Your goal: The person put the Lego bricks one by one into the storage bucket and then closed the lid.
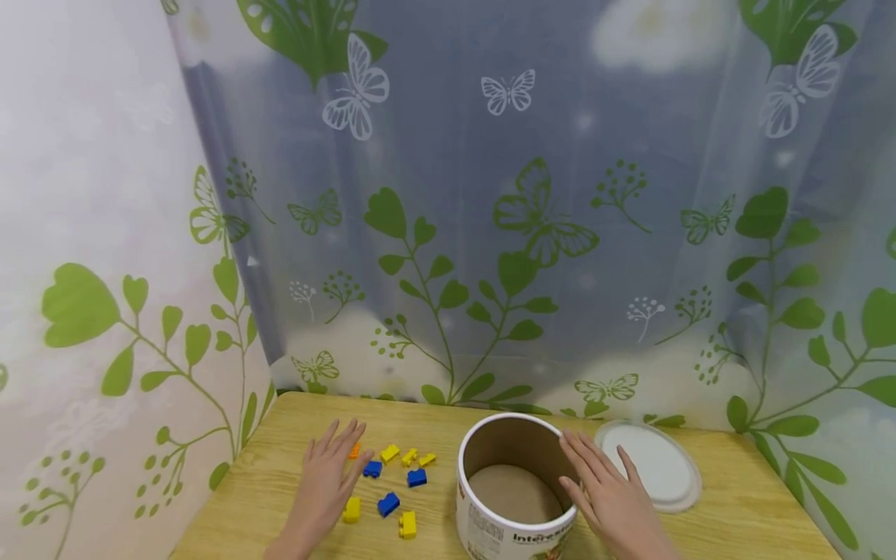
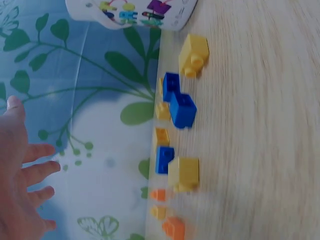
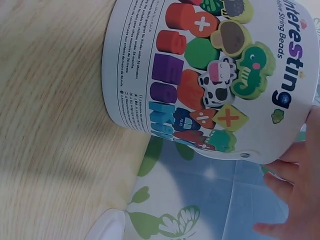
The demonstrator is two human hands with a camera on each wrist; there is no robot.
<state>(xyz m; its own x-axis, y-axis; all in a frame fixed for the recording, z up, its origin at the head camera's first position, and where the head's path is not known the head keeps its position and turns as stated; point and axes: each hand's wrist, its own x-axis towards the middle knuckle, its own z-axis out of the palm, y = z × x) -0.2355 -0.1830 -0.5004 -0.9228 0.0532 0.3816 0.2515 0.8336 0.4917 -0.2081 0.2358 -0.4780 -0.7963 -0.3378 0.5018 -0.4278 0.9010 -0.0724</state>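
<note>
A white round tub (image 1: 476, 525) with printed pictures stands on the wooden table, its top uncovered and its brown inside bare. My right hand (image 1: 610, 491) is beside it with fingers extended, fingertips right at the rim. The right wrist view shows that hand (image 3: 300, 185) by the tub's upper edge, fingers spread. To the left, my left hand (image 1: 325, 478) hovers over the table with fingers straight and nothing in them. Small toy bricks lie near it: a blue brick (image 1: 388, 504), a yellow brick (image 1: 408, 523) and several others, including an orange brick (image 2: 174, 228) partly hidden in the head view.
A white round lid (image 1: 651, 463) lies on the table to the right of the tub, partly behind my right hand. The wooden tabletop (image 1: 245, 505) ends at a curtain (image 1: 448, 194) printed with leaves and butterflies, which hangs along the back and left.
</note>
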